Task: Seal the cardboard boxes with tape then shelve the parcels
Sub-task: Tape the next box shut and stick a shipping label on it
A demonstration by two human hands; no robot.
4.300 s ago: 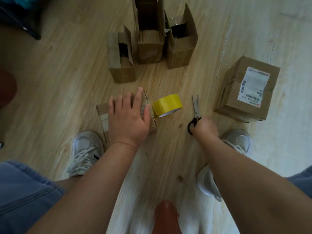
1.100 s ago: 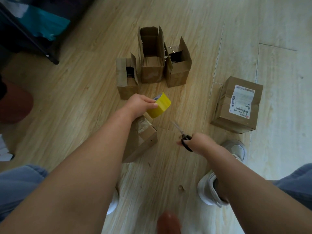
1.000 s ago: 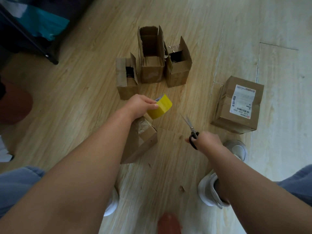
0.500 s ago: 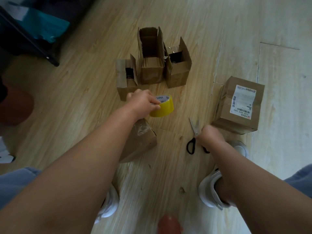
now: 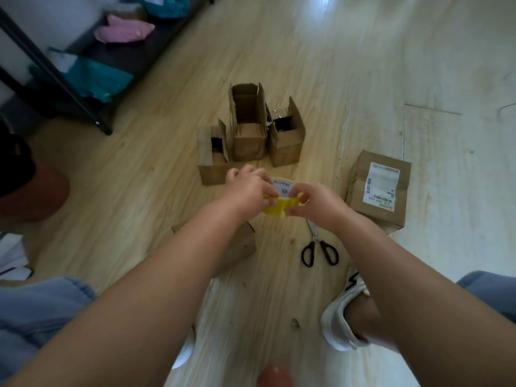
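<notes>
— While the black shelf rack (image 5: 69,88) stands far left with nothing of ours on it, where does the sealing stand?

— Midway, I'd judge. A small cardboard box (image 5: 243,244) lies on the floor (image 5: 139,191), half hidden under the left forearm. Three open boxes (image 5: 248,129) stand farther off, flaps up. The left hand (image 5: 245,191) has its fingers curled round the yellow tape roll (image 5: 276,208), held above the floor. The right hand (image 5: 321,202) pinches at the roll's rim with thumb and forefinger, probably lifting the loose end.

— What could spoil it?

— Pulled askew, the end may tear into a sliver or fold onto itself, and a crumpled strip won't hold a flap. The scissors (image 5: 318,248) lie near, right of the roll and out of both hands, so a drawn length could sag and stick while one hand reaches. The labelled parcel (image 5: 379,191) sits closed at the right.
</notes>
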